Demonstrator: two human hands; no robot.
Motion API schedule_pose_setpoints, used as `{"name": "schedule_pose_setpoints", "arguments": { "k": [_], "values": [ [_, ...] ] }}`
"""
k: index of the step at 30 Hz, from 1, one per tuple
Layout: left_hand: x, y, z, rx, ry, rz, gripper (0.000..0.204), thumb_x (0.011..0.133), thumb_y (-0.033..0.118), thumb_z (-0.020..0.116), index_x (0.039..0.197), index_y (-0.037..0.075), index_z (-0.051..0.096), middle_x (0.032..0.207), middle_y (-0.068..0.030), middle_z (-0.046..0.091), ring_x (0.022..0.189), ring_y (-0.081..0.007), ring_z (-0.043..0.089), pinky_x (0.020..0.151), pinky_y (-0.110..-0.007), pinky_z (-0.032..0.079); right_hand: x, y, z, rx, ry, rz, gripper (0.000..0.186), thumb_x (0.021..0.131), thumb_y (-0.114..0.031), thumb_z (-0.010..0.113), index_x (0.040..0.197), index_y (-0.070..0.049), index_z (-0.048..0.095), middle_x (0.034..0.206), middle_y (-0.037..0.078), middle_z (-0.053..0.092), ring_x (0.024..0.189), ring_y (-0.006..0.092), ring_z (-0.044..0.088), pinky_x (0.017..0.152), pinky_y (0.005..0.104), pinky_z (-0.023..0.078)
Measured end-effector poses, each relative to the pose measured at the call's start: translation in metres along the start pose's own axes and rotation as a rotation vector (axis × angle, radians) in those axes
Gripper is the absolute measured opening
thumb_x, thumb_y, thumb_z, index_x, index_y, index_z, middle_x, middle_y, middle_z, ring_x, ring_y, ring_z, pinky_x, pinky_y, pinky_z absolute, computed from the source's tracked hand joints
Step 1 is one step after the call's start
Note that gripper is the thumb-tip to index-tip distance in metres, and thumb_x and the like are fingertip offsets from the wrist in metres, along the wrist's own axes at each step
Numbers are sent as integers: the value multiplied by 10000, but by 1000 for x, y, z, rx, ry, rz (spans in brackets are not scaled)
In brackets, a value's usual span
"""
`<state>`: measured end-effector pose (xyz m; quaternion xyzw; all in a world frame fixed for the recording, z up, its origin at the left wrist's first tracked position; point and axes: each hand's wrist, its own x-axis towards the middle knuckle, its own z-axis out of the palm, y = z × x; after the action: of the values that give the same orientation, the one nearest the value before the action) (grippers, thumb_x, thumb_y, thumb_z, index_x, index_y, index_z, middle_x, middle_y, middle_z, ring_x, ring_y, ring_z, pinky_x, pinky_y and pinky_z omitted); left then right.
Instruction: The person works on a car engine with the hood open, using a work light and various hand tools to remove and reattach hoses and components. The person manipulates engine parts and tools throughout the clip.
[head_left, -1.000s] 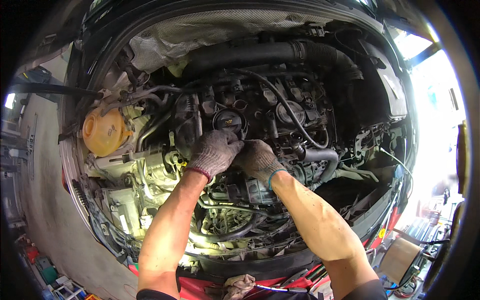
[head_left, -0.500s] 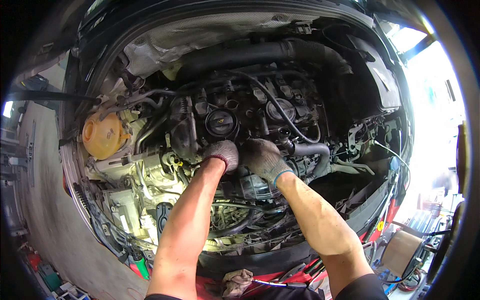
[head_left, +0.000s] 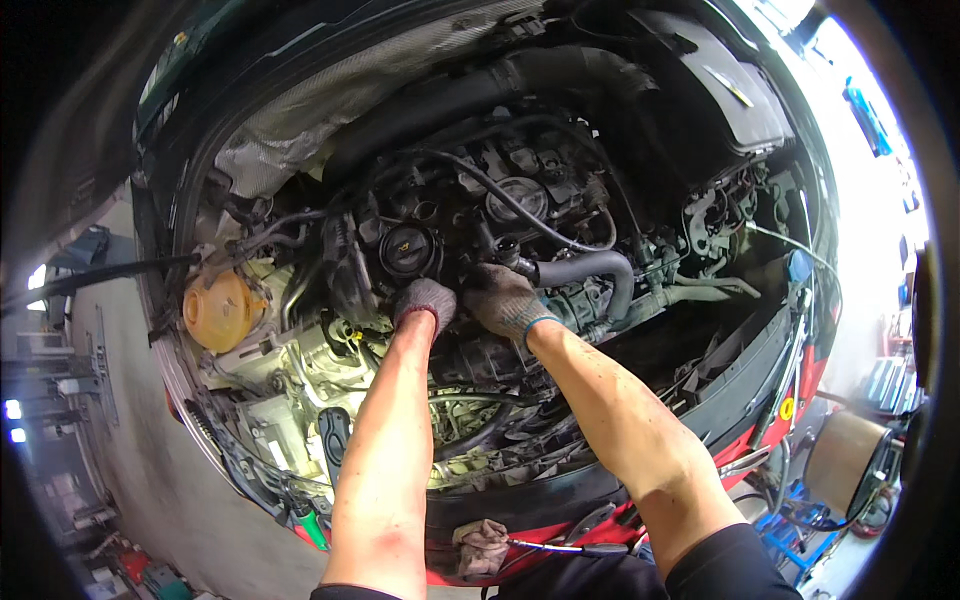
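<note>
Both hands wear grimy knit gloves and reach into a car's engine bay. My left hand [head_left: 425,306], with a maroon cuff, is just below the black oil filler cap [head_left: 408,250], its fingers down among engine parts and hidden. My right hand [head_left: 497,300], with a blue cuff, is beside it, near a thick black hose [head_left: 585,272]; its fingertips are in shadow and I cannot make out what they touch. A thinner black hose [head_left: 510,205] arches over the engine cover behind them.
An orange coolant tank [head_left: 218,310] sits at left, a black box [head_left: 710,80] at back right. A green-handled tool [head_left: 311,525] and crumpled rag [head_left: 483,545] lie at the red-covered front edge. A hose reel [head_left: 840,460] stands beyond, lower right.
My left hand has moved off from beside the oil cap to just below it, deeper among the parts. My right hand stays near it. The whole view has tilted and shifted.
</note>
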<state>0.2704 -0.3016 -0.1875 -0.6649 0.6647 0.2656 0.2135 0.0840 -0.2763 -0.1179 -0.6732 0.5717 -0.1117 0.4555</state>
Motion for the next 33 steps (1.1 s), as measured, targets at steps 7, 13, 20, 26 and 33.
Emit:
{"name": "schedule_pose_setpoints", "arguments": {
  "k": [7,13,20,26,33],
  "values": [
    [-31,4,-21,531,98,259,267,930,106,536,1020,59,782,1045,-189,751,945,-355,741,776,-464,602,-3,-10,-12,92,-148,-145,418,913,-271,568,1284,-88,634,1239,220,673,1174,411,632,973,463,525],
    [-13,-23,3,431,168,190,303,961,137,513,1118,60,761,1132,-161,746,998,-325,737,812,-463,602,4,-20,-21,98,-206,-277,347,919,-256,600,1180,-40,678,1156,209,702,1105,363,663,929,428,527],
    [-48,-3,-36,689,124,426,253,899,97,556,1026,68,773,1058,-182,747,958,-344,730,805,-455,584,-11,-18,-33,30,-209,-217,293,927,-262,603,1106,-59,716,1136,198,713,1085,332,678,916,402,528],
    [-79,3,-51,-24,71,242,334,910,151,548,1193,63,704,1187,-185,700,1129,-367,658,969,-449,529,5,25,5,17,-90,-416,448,895,-394,638,1134,-22,710,1137,230,701,1092,378,669,948,445,525],
    [-77,-19,-19,-315,97,291,330,878,72,548,1177,14,674,1177,-262,682,1139,-432,633,976,-465,504,-28,-19,-17,554,-224,59,268,885,-250,684,1068,-58,725,852,56,691,761,156,650,603,337,557]
  ]
}}
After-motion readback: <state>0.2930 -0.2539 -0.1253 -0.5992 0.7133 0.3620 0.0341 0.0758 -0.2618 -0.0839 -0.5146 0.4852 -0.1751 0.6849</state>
